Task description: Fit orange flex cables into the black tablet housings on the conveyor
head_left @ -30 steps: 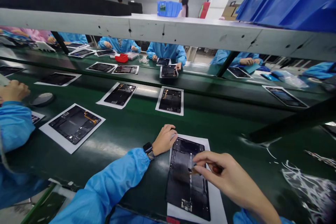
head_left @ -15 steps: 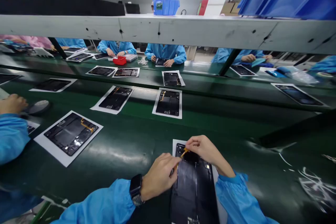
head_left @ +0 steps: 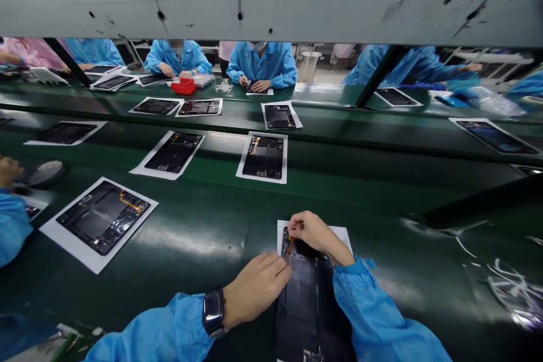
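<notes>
- A dark opened tablet chassis is shown at 6 o'clock, laid lengthwise on a white sheet upon the green conveyor belt; its near end is cut off by the lower edge of the view.
- The left hand, with a dark wristwatch and a blue sleeve, is set at the chassis's left edge; its fingertips are pinched narrowly on the lower end of a thin orange flex strip.
- The right hand is laid over the chassis's far left corner; its fingers are curled close upon the upper end of the same strip; the strip is thus held between both hands, just above the chassis.
- At 9 o'clock a second chassis on a white sheet is seen, with a neighbouring person's blue sleeve and a grey disc beyond it.
- Towards 11 and 12 o'clock two further chassis on sheets are placed mid-belt.
- At 12 o'clock, far, seated persons in blue coats are shown at the opposite bench, with a red tray near them; a grey shelf beam spans the top.
</notes>
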